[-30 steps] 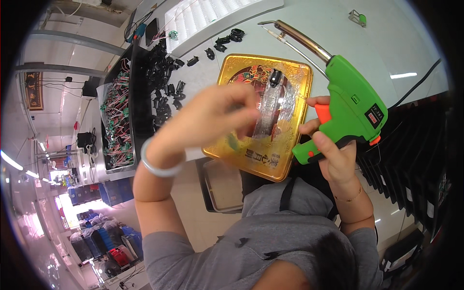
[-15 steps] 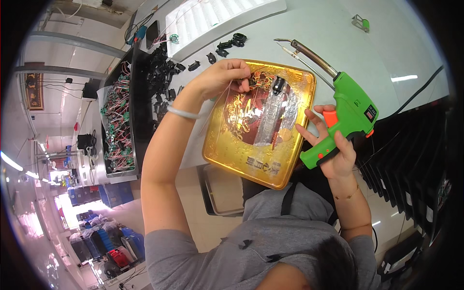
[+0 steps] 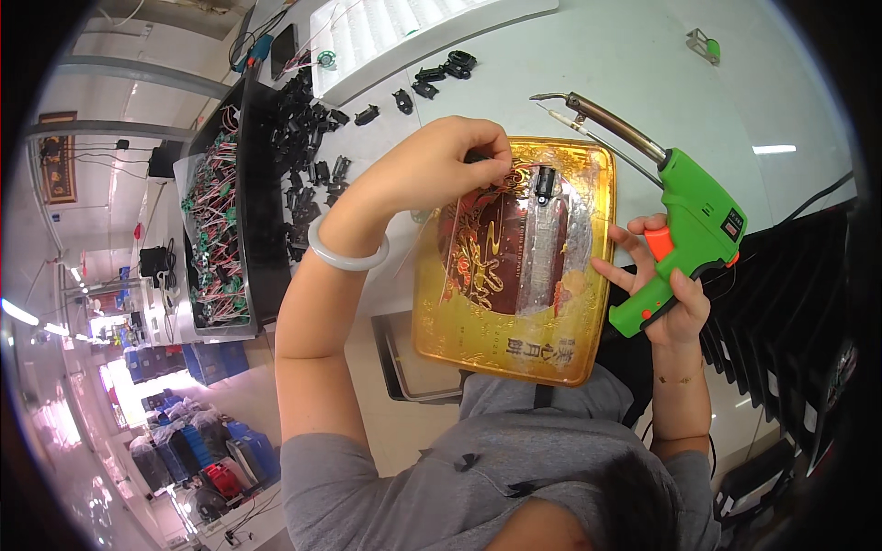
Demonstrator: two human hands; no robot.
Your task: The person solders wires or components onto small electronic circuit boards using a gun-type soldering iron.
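Observation:
My left hand [image 3: 464,165] is closed in a pinch above the upper left of a gold tin lid [image 3: 441,331]. Thin pale wires trail from it, mostly hidden behind my wrist; what else the fingers hold is covered. My right hand [image 3: 675,298] grips a green soldering gun [image 3: 703,207] by its handle, two fingers stretched toward the lid's right edge. Its metal tip points up and left, beyond the lid. On the lid, a small black housing [image 3: 544,185] sits at the top of a clear, shiny strip [image 3: 542,266].
Black housings [image 3: 299,138] lie heaped and scattered on the left of the table. Beside them, a black bin [image 3: 262,211] holds wired green parts [image 3: 216,230]. A white foam tray [image 3: 395,46] stands at the back, and a small metal-and-green object [image 3: 706,46] lies far right.
My left hand has moved right and slightly nearer, its back now turned more upward. The lid and the soldering gun have shifted right and nearer in view.

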